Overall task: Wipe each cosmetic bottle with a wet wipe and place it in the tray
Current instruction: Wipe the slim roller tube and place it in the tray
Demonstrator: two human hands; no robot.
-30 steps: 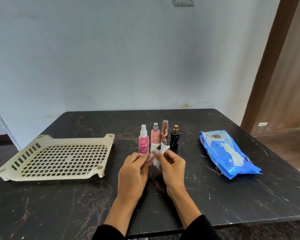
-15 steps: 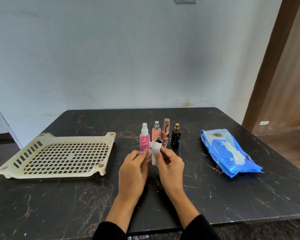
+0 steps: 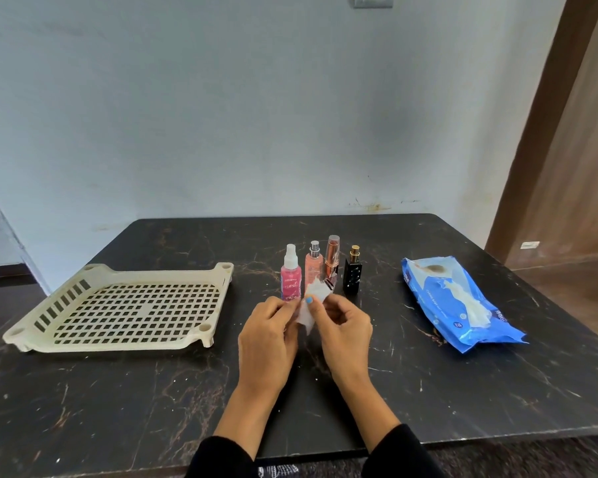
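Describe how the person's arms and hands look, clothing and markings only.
Both forearms are bare, with black sleeves ending near the elbows. The right hand shows a light blue painted nail. The left hand shows no rings or other markings.

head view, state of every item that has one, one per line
wet wipe: held between left hand and right hand
pink spray bottle: upright, on table
peach spray bottle: upright
rose-gold tube: upright
black bottle: upright
tray: no bottles in it
wipes pack: lying flat, a wipe sticking out
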